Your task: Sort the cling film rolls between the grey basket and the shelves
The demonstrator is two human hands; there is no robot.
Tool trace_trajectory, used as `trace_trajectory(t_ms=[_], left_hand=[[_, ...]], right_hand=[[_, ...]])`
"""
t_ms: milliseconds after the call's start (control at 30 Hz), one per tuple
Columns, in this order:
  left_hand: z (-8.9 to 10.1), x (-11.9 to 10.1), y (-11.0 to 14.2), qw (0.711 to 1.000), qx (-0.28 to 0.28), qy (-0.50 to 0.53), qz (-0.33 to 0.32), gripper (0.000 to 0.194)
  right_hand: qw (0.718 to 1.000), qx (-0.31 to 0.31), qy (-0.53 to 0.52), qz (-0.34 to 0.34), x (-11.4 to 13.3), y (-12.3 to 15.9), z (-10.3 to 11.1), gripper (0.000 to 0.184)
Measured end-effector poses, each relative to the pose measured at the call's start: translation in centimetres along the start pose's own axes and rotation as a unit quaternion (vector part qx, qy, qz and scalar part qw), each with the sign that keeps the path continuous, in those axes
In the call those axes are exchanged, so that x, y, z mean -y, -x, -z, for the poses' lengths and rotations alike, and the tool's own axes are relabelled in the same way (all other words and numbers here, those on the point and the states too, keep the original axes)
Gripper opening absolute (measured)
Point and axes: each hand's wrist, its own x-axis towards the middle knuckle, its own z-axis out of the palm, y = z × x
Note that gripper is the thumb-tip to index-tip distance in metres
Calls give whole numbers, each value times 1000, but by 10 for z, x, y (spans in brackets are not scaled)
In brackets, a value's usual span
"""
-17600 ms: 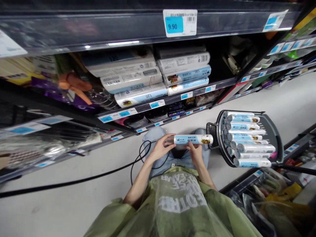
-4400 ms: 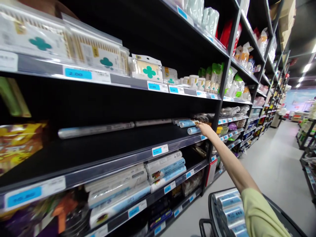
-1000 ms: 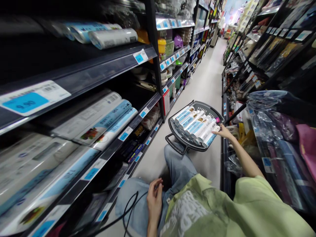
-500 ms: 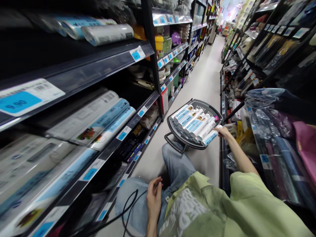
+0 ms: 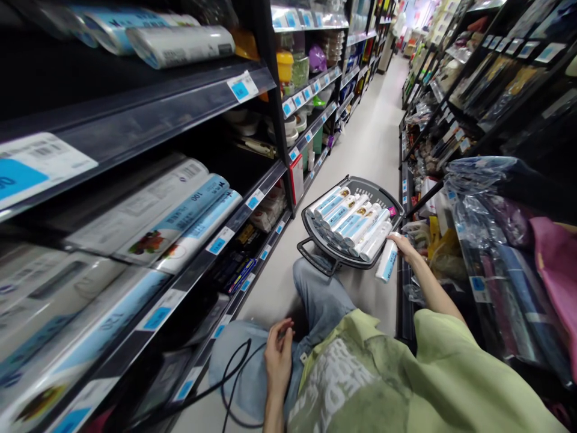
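Right hand [image 5: 402, 245]: fingers gripping one white-and-blue packaged roll [image 5: 386, 264] by its upper end, slanting to 7 o'clock. Shopping basket [image 5: 379, 193], 10 o'clock, just beside: similar rolls [image 5: 354, 222]. Left hand [image 5: 278, 352], 8 o'clock: loosely curled, nothing visible held. Advised: firm end grip, clear of basket rim.

A yellow tub [image 5: 284, 67] stands beside a greenish container [image 5: 300, 71], near a purple item [image 5: 318, 59]
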Motion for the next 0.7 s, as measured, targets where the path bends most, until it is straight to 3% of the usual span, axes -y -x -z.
trace_trajectory(t_ms=[167,300,433,533,633,700], left_hand=[[2,5,2,1000,-10,3,8,57],[-4,5,1,999,11,21,40,62],[-19,-10,0,982,57,155,95,63],[-29,-25,0,943,67,303,121,67],[-27,-35,-2,901,17,420,108,70],[-18,-36,-4,886,-51,456,72,66]], right_hand=[[999,3,-36,28,17,15,9,30],[985,86,-142,36,33,45,-16,31],[962,170,-203,73,34,94,-88,44],[945,224,-226,77,19,143,-157,52],[928,280,-230,85,-3,190,-212,60],[915,325,-219,94,-15,213,-232,64]])
